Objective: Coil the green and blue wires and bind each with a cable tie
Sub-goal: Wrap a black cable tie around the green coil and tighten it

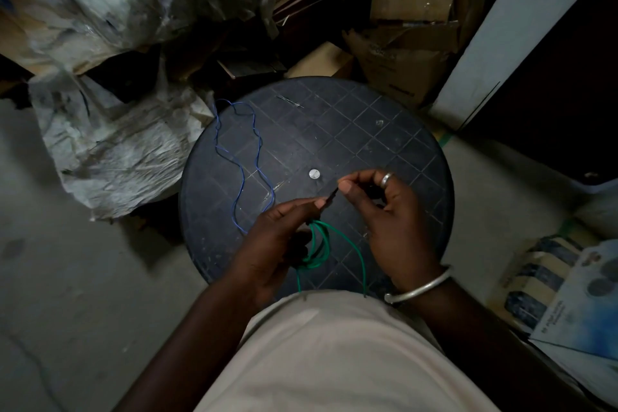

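The green wire hangs in a few loose loops from my left hand, which grips the bundle over the near part of the round dark table. Two green ends trail down toward my shirt. A thin black cable tie runs between the fingertips of both hands. My right hand pinches its upper end between thumb and forefinger. The blue wire lies uncoiled in a long wavy loop on the table's left side, apart from both hands.
Another thin dark tie lies near the table's far edge. A silver disc marks the table centre. Crumpled plastic sheeting and cardboard boxes crowd the far side. A white panel stands at the right.
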`<state>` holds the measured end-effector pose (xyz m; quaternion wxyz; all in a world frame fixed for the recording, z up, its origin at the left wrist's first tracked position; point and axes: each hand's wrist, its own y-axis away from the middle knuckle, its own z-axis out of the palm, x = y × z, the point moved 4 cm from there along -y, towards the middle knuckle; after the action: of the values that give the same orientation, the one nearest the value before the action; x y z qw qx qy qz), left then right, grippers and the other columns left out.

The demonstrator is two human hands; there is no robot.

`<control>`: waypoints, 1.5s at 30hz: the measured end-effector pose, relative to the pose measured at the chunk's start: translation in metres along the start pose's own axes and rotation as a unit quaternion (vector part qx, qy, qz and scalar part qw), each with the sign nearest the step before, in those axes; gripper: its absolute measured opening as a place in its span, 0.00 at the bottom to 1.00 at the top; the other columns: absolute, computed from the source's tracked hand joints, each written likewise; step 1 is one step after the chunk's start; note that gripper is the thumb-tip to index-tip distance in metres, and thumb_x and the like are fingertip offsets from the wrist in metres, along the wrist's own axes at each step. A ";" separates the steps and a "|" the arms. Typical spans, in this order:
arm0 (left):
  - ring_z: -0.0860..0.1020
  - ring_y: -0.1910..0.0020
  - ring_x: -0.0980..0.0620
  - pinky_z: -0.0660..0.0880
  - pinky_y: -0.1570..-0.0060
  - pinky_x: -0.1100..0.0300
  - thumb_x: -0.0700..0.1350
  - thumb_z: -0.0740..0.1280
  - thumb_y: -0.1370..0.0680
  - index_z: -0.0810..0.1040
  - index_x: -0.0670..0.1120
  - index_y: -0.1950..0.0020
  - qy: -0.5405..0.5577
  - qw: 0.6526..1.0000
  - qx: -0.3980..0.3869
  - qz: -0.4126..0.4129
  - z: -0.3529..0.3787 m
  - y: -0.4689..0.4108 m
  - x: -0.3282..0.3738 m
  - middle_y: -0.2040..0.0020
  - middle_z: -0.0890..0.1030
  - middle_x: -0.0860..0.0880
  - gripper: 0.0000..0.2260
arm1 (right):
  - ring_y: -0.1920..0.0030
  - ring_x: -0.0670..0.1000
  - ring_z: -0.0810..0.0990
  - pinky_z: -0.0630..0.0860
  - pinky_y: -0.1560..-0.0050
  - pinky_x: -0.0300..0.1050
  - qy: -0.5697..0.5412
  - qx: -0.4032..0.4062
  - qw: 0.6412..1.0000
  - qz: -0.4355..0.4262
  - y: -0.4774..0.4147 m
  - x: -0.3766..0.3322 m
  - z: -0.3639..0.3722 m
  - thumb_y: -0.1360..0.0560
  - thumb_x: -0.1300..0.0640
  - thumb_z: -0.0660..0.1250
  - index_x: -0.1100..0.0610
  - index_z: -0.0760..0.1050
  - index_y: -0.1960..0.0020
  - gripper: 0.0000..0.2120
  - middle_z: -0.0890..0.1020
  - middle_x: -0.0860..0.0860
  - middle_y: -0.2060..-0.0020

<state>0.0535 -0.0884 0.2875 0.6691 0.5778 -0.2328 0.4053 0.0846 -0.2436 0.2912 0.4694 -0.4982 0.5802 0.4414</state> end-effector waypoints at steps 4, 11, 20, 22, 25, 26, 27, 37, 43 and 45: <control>0.78 0.54 0.52 0.71 0.50 0.54 0.59 0.72 0.35 0.88 0.54 0.54 0.011 0.999 -0.029 -0.015 0.004 0.004 0.003 0.60 0.84 0.56 0.15 | 0.51 0.51 0.83 0.80 0.50 0.51 0.019 -0.021 0.999 -0.019 0.000 -0.008 -0.001 0.25 0.53 0.73 0.50 0.81 0.54 0.02 0.83 0.53 0.51; 0.76 0.54 0.50 0.68 0.52 0.53 0.54 0.78 0.36 0.87 0.52 0.59 -0.009 1.000 0.000 -0.009 0.000 -0.001 0.000 0.65 0.82 0.54 0.10 | 0.53 0.47 0.81 0.75 0.55 0.35 0.045 -0.051 0.997 -0.031 0.009 -0.011 0.002 0.25 0.56 0.73 0.49 0.81 0.56 0.03 0.81 0.51 0.53; 0.71 0.71 0.56 0.57 0.68 0.58 0.54 0.80 0.39 0.85 0.49 0.51 -0.005 0.999 -0.014 -0.039 -0.005 -0.005 -0.009 0.65 0.76 0.52 0.19 | 0.50 0.51 0.82 0.78 0.52 0.45 0.033 0.020 0.999 -0.022 -0.012 -0.016 -0.015 0.25 0.49 0.72 0.46 0.80 0.55 0.02 0.83 0.55 0.51; 0.68 0.75 0.59 0.50 0.66 0.56 0.51 0.79 0.36 0.84 0.47 0.48 0.012 0.999 -0.025 -0.045 -0.004 -0.005 -0.011 0.67 0.75 0.54 0.19 | 0.50 0.50 0.82 0.78 0.51 0.42 0.035 0.030 0.999 -0.026 -0.018 -0.020 -0.018 0.24 0.50 0.72 0.47 0.81 0.55 0.01 0.83 0.54 0.52; 0.66 0.78 0.60 0.50 0.75 0.63 0.48 0.74 0.33 0.83 0.44 0.47 0.042 0.997 -0.046 -0.047 -0.001 -0.004 -0.009 0.69 0.75 0.56 0.17 | 0.56 0.43 0.82 0.76 0.59 0.36 0.016 0.029 0.999 -0.023 -0.026 -0.029 -0.019 0.22 0.54 0.70 0.50 0.80 0.54 0.01 0.85 0.49 0.57; 0.66 0.79 0.60 0.50 0.76 0.64 0.47 0.73 0.32 0.83 0.43 0.47 0.048 0.997 -0.050 -0.045 0.000 -0.005 -0.009 0.70 0.75 0.56 0.15 | 0.58 0.43 0.83 0.75 0.63 0.36 -0.004 0.025 1.000 -0.015 -0.027 -0.032 -0.019 0.22 0.56 0.69 0.51 0.79 0.53 0.02 0.85 0.49 0.57; 0.65 0.79 0.60 0.50 0.76 0.64 0.47 0.73 0.31 0.84 0.43 0.48 0.052 0.996 -0.054 -0.042 0.000 -0.004 -0.008 0.70 0.75 0.56 0.14 | 0.58 0.45 0.84 0.74 0.66 0.37 -0.026 0.017 0.999 -0.005 -0.028 -0.033 -0.017 0.21 0.57 0.68 0.52 0.78 0.53 0.03 0.86 0.50 0.57; 0.61 0.77 0.58 0.55 0.78 0.67 0.45 0.70 0.26 0.86 0.45 0.55 0.047 0.994 -0.090 -0.032 0.008 -0.009 -0.013 0.67 0.75 0.50 0.07 | 0.67 0.46 0.84 0.73 0.71 0.37 -0.092 0.020 0.995 0.018 -0.048 -0.042 -0.015 0.18 0.59 0.63 0.55 0.74 0.51 0.03 0.84 0.49 0.65; 0.61 0.79 0.60 0.56 0.81 0.70 0.47 0.69 0.24 0.78 0.42 0.49 0.185 0.979 -0.083 -0.034 -0.004 -0.024 -0.026 0.65 0.74 0.51 0.09 | 0.65 0.46 0.84 0.77 0.66 0.37 -0.116 -0.002 0.990 0.077 -0.069 -0.034 -0.024 0.17 0.53 0.60 0.59 0.75 0.43 0.11 0.85 0.52 0.58; 0.61 0.79 0.60 0.57 0.81 0.70 0.48 0.68 0.23 0.78 0.43 0.50 0.202 0.977 -0.061 -0.003 -0.011 -0.035 -0.021 0.64 0.74 0.51 0.08 | 0.60 0.49 0.85 0.79 0.60 0.41 -0.091 -0.081 0.981 0.149 -0.053 -0.010 -0.011 0.19 0.45 0.60 0.57 0.78 0.45 0.16 0.86 0.52 0.55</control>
<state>0.0683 -0.0832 0.2480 0.7373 0.4427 -0.1155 0.4971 0.1369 -0.2589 0.3010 0.4074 -0.4002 0.5650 0.5955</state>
